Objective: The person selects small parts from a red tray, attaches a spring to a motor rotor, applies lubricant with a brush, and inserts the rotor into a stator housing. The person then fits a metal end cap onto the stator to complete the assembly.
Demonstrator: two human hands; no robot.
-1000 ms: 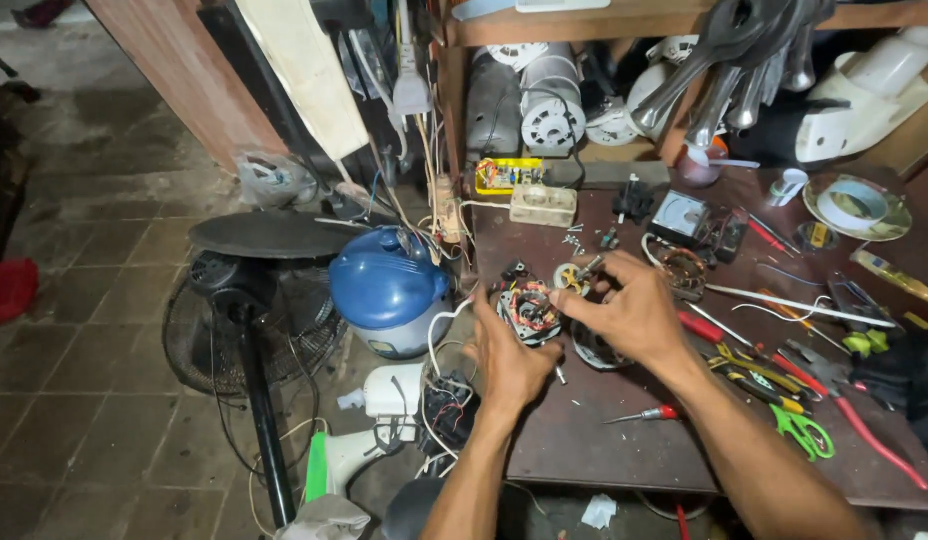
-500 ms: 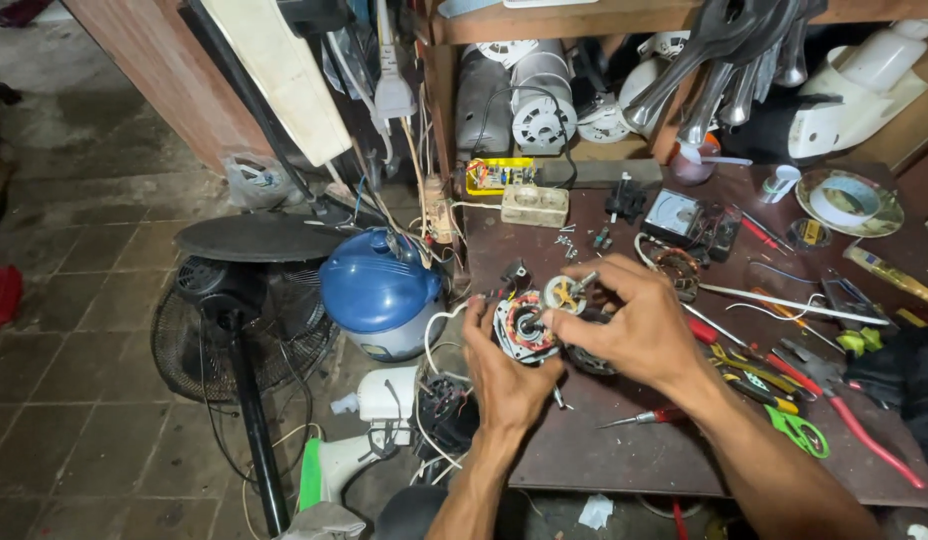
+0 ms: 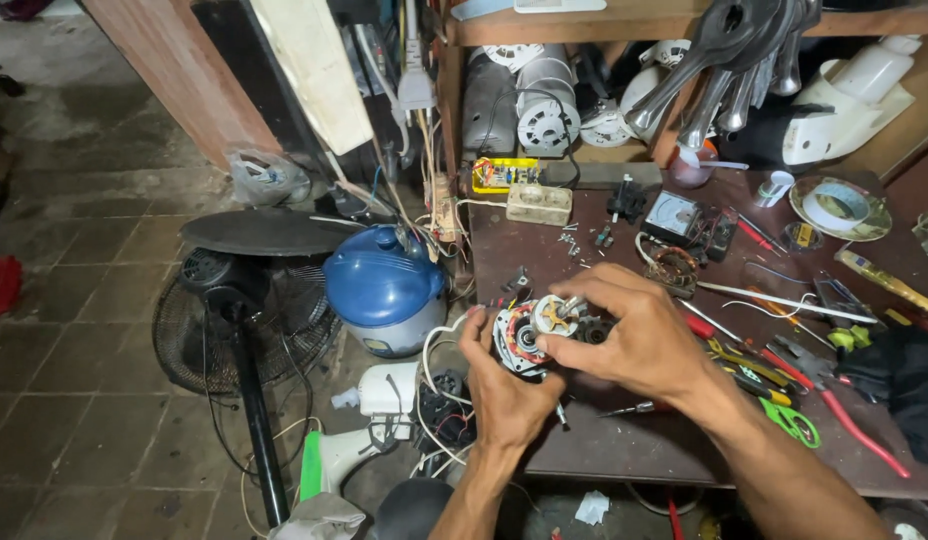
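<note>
A small electric fan motor [image 3: 529, 335] with copper windings and loose white wires is held over the left edge of the brown workbench [image 3: 544, 250]. My left hand [image 3: 504, 385] grips it from below and behind. My right hand [image 3: 634, 335] closes over its right side, with thumb and forefinger pinching the round rotor piece at the motor's front. A small screwdriver [image 3: 629, 408] lies on the bench just under my right wrist.
Pliers, red-handled cutters [image 3: 844, 420], green scissors [image 3: 789, 420] and wires crowd the bench's right side. A tape roll [image 3: 834, 207], a multimeter [image 3: 672, 215] and a socket block [image 3: 540, 203] sit at the back. On the floor to the left stand a blue rice cooker [image 3: 384, 290] and a black fan [image 3: 239, 310].
The view has shifted slightly. My hands have drawn the motor a little nearer and lower, and my right hand has closed further over its front.
</note>
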